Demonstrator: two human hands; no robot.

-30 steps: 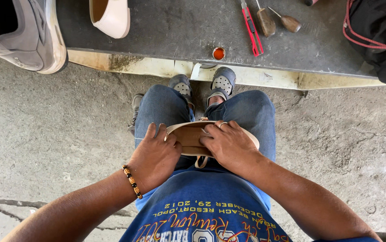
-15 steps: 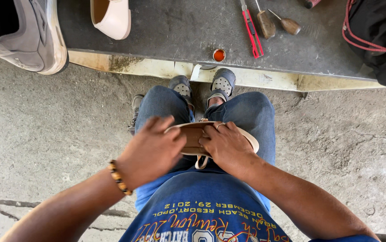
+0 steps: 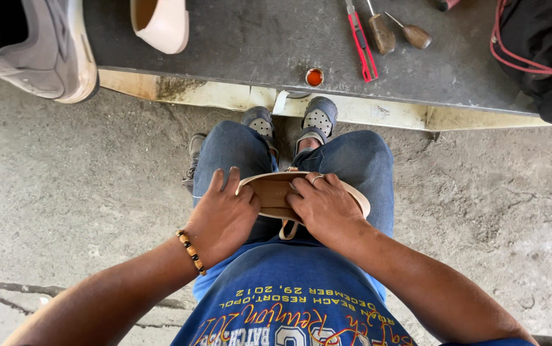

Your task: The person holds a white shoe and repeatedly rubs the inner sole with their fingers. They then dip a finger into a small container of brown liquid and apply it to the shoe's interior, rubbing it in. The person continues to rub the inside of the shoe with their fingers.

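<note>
A tan flat shoe (image 3: 275,192) lies across my lap on my blue jeans (image 3: 366,160), its inner sole facing up. My left hand (image 3: 223,214), with a beaded bracelet at the wrist, rests on the shoe's left end, fingers spread over its edge. My right hand (image 3: 325,208) presses down on the shoe's middle and right part, fingertips on the insole. A thin strap hangs below the shoe between my hands. Much of the shoe is hidden under both hands.
A dark low board (image 3: 257,45) lies ahead on the concrete floor. On it are a grey sneaker (image 3: 39,51), a cream shoe (image 3: 160,22), red-handled pliers (image 3: 360,45), two wooden-handled awls (image 3: 382,32), a small orange-filled cap (image 3: 314,77) and a black bag (image 3: 545,57).
My left hand lifted off to the left half a second ago and has come back down onto the shoe's left end. My right hand stayed on the shoe.
</note>
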